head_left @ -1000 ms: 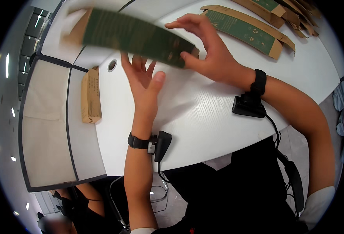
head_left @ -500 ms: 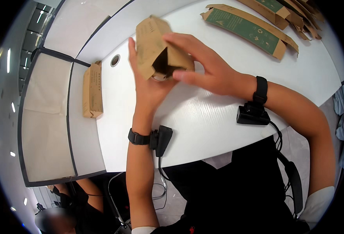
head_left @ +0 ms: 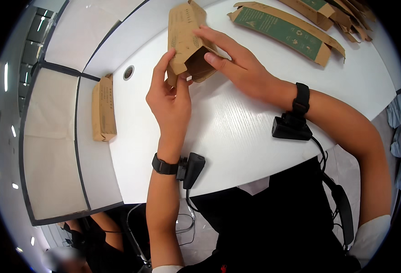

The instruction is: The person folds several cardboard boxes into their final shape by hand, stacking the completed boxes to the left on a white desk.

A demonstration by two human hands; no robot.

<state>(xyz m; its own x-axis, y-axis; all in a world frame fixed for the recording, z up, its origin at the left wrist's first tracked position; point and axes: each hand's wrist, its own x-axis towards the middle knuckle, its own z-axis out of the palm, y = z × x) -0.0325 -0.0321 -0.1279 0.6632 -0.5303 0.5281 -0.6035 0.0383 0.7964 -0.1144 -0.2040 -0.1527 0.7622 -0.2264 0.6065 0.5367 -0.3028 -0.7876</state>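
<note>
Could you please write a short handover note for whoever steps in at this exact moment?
Left hand: holds the lower end of the brown cardboard box, thumb and fingers on its end flap.
Right hand: steadies the box from the right side, fingers across its top.
The box is opened into a tube, held just above the white table.
Done: one folded box lies at the left.
Left: the open end is not yet closed; flat green-printed sleeves wait at the top right.

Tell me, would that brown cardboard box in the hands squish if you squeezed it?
Probably yes. The brown cardboard box looks thin, hollow and open at one end, so it likely dents easily. The left hand and right hand hold it up with fingertips only, so it seems light. Its flat sides shouldn't roll.
</note>
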